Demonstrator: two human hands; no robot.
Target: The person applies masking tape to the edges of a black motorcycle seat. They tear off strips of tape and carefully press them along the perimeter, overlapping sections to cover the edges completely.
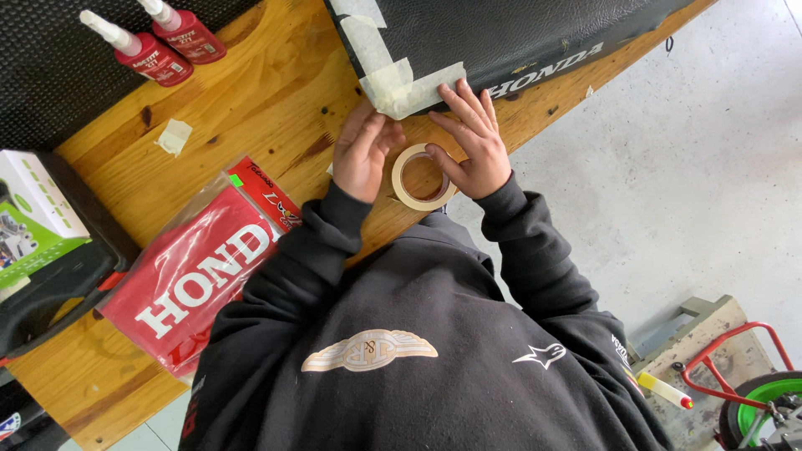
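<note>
A black motorcycle seat (pixel 518 33) lies on the wooden bench (pixel 276 100), with strips of cream masking tape (pixel 401 83) stuck across its near edge. My left hand (pixel 361 154) pinches the lower end of the tape strip at the seat's edge. My right hand (pixel 472 142) rests with its fingers spread on the seat edge beside the tape. Its thumb lies across a masking tape roll (pixel 423 178), which sits flat on the bench between both hands.
Two red bottles with white nozzles (pixel 154 46) lie on a black mat at the back left. A red plastic bag (pixel 192 276), a small tape scrap (pixel 174 135) and a white-green box (pixel 33 209) on a black case sit to the left. To the right is concrete floor with a red and green stand (pixel 752 392).
</note>
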